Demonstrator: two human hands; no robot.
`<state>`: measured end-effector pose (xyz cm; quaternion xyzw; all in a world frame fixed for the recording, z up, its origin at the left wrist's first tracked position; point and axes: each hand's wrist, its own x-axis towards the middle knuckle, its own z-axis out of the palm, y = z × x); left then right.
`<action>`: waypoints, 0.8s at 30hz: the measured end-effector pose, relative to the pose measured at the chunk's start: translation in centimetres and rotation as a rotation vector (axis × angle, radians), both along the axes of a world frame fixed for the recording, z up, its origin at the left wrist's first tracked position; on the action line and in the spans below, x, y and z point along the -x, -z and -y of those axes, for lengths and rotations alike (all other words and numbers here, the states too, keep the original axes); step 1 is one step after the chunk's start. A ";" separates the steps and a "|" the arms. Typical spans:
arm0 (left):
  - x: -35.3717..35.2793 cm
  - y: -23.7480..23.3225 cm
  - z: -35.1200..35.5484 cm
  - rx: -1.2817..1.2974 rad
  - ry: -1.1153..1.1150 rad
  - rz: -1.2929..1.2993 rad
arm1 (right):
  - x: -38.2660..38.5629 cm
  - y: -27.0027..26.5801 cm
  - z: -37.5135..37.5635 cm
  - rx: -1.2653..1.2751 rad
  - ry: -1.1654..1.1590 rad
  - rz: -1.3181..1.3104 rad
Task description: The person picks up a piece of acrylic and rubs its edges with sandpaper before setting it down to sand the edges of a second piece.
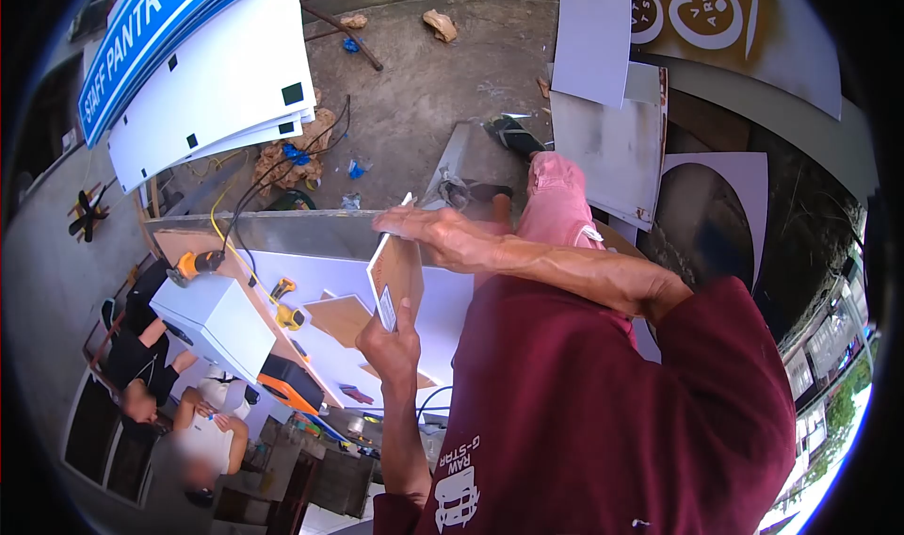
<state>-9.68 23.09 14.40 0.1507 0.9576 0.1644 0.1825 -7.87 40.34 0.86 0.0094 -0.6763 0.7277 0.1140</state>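
My left hand (pixel 389 347) grips the lower end of a small flat board (pixel 403 276), with the thumb on its face. The board has a brown face, a white edge and a white label (pixel 387 307) near my thumb. It stands tilted up in front of me. My right hand (pixel 428 234) lies across the board's upper end, fingers stretched out and close together; its palm side is hidden. Below the board, on the white work surface (pixel 438 295), lies a brown panel (pixel 341 320). A yellow cordless power tool (pixel 290 316) lies left of that panel.
A yellow corded tool (pixel 195 267) and a white box (pixel 221 323) stand at the bench's left side, near an orange-black case (pixel 290 382). Stacked signs (pixel 217 83) lean at upper left. Two people sit at lower left. Metal sheets (pixel 607 139) stand at right.
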 end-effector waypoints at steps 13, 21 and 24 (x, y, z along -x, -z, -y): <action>0.1 -0.4 0.5 -0.018 -0.013 0.008 | -0.1 5.4 -1.7 0.001 0.013 0.398; 0.2 -0.4 0.2 -0.012 -0.001 -0.002 | -0.4 -1.7 1.3 0.034 -0.021 0.181; 0.2 -0.1 0.2 -0.092 -0.016 -0.004 | -0.1 -6.0 0.9 0.083 -0.038 -0.001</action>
